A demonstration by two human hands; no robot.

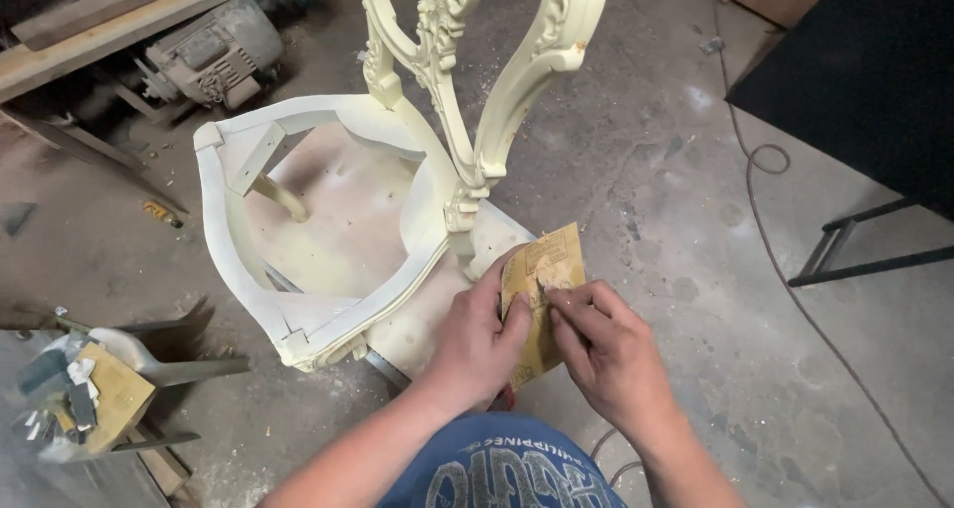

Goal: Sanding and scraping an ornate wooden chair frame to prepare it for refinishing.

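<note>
A cream-painted carved wooden chair frame [328,220] without a seat stands on the concrete floor, its ornate back [467,81] rising toward me. Just below the chair's rear leg I hold a tan sheet of sandpaper [545,269] in both hands. My left hand [477,339] grips the sheet's left edge with the thumb on top. My right hand [606,344] pinches the sheet from the right, fingertips pressed on its face. Both hands are close to the chair's rear rail without touching it.
An electric motor [214,56] and wooden planks [109,16] lie at the upper left. A bin with scraps and tools [84,399] sits at the lower left. A dark table with metal legs [865,120] stands at right, and a cable [785,250] runs across the floor.
</note>
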